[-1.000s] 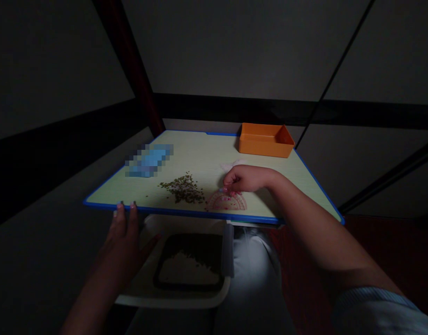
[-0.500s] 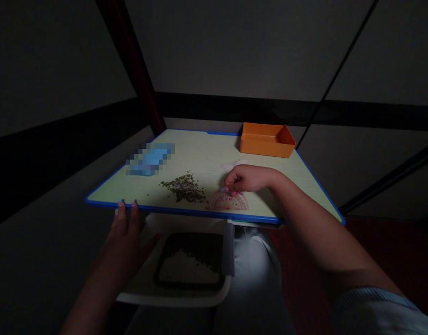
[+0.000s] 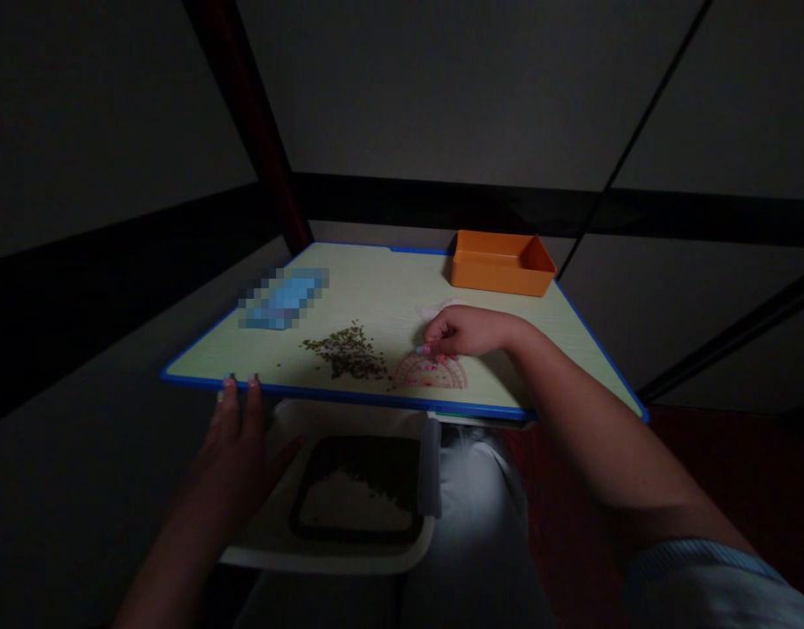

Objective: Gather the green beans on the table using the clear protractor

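Note:
My right hand is closed, pinching the upper part of a clear protractor with pink markings. The protractor's flat side faces the near edge of a pale, blue-rimmed tabletop. Just left of it is a loose pile of small greenish-brown grains, with a few strays around. My left hand is open, fingers apart, with its fingertips resting on the table's front rim. What lies inside the right-hand pinch besides the protractor is hidden.
An orange open box stands at the back right. A blurred-out blue item lies at the left. Below the front edge, a white plastic tub holds dark grains. A wall rises behind the table.
My right hand and the protractor have shifted slightly away from the front edge. The left hand stays at the rim, and the grain pile looks nearly the same.

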The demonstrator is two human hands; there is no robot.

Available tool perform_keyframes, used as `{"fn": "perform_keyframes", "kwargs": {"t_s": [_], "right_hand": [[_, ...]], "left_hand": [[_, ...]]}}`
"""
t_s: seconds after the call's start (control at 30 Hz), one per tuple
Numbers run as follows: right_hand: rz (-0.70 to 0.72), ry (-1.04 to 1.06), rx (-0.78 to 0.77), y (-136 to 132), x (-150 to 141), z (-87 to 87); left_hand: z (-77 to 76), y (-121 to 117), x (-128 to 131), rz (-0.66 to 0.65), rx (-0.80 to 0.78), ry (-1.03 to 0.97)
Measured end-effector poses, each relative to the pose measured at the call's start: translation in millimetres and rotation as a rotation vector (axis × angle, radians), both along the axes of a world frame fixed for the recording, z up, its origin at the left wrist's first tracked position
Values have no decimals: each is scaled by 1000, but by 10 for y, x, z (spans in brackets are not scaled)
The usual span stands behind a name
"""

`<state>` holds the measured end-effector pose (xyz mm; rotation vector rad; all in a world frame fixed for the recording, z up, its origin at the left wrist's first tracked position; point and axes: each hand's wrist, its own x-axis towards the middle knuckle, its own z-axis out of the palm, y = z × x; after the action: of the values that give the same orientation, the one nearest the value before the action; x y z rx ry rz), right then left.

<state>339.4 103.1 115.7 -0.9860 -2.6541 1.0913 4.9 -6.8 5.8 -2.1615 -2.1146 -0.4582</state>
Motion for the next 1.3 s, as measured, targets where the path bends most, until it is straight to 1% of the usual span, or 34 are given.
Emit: {"fn": "perform_keyframes", "kwargs": {"t_s": [0.2,0.47,0.67,0.9,1.07,1.3], "right_hand": [[27,-3,6,5,-10,-12],[33,15,-11,-34,-28,23],[51,15,-26,-21,-28,7],[50,4,-22,-29,-31,12],[61,15,-42,-50,-40,34],[50,29,-7,-45,-33,32]], "left_hand": [[-45,6,-33,-2,19,8],[-6,9,0,8,4,2],[-23,4,-27,12,-7,10],[21,-6,-4,27,-30,-2],[-2,14,-4,20,-22,5],[8,-10,-4,26,-28,-8]]}}
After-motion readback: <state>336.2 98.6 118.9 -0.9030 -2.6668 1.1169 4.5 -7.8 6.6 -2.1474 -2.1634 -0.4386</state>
